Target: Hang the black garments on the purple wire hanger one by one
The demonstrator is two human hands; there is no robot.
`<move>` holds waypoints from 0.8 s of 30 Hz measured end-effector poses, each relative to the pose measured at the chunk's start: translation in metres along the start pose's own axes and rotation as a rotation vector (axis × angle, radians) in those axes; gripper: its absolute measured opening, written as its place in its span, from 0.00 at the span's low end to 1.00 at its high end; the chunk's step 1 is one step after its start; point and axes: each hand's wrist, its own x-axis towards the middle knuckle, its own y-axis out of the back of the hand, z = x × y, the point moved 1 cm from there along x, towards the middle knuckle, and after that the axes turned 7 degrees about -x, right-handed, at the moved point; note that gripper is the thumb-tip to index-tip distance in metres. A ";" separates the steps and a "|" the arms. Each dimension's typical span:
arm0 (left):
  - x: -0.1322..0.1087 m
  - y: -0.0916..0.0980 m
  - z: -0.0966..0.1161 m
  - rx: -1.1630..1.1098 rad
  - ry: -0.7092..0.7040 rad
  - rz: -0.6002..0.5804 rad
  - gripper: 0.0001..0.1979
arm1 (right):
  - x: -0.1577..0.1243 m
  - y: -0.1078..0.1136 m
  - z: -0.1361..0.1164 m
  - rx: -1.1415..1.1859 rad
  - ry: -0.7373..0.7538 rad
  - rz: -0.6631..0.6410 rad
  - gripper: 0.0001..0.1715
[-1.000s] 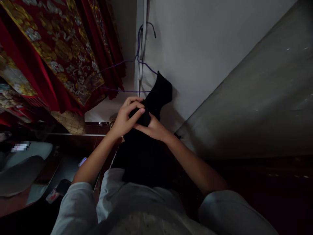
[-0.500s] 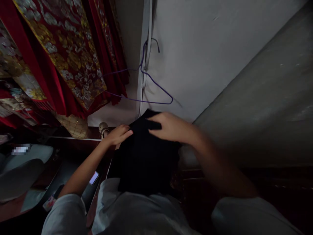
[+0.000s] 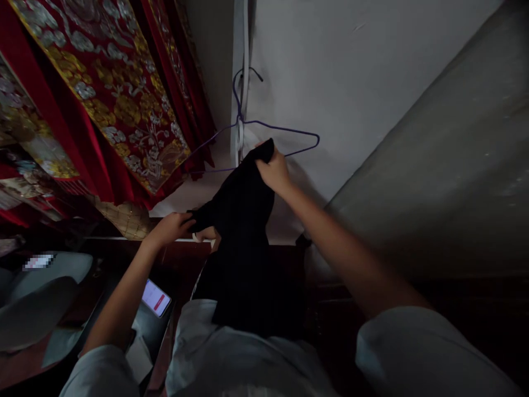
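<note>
A black garment [image 3: 243,242] hangs in front of me, stretched between both hands. My right hand [image 3: 273,170] is closed on its upper corner, lifted close to a purple wire hanger [image 3: 285,132] that hangs against the white wall. My left hand [image 3: 171,227] is closed on the garment's lower left corner, near a dark wooden edge. The rest of the cloth drapes down onto my lap.
A red and gold embroidered cloth [image 3: 103,94] hangs at the left. A phone with a lit screen [image 3: 156,298] lies low at the left on a dark surface. A grey slanted panel [image 3: 433,165] fills the right side. A white cord [image 3: 241,82] runs down the wall corner.
My right hand has lifted the garment's top corner up to the hanger. My left hand has slid down and left along the cloth. The hanger has swung to the right.
</note>
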 end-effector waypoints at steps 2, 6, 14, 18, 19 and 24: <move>0.002 -0.006 -0.001 0.040 0.027 -0.052 0.13 | -0.005 0.006 0.008 0.037 -0.116 -0.043 0.12; 0.010 -0.011 0.007 0.302 0.164 0.009 0.13 | -0.017 0.020 0.017 0.019 -0.225 -0.049 0.12; 0.049 0.040 0.054 -0.005 -0.055 0.502 0.09 | -0.037 0.083 0.018 0.061 -0.206 0.157 0.13; 0.079 0.065 0.075 -0.190 -0.277 0.649 0.09 | -0.045 0.085 0.005 0.130 -0.162 0.122 0.08; 0.084 0.070 0.079 -0.195 -0.295 0.667 0.08 | -0.047 0.082 0.003 0.137 -0.155 0.114 0.08; 0.103 0.081 0.096 -0.103 -0.378 0.670 0.06 | -0.053 0.061 -0.006 0.174 -0.166 0.068 0.09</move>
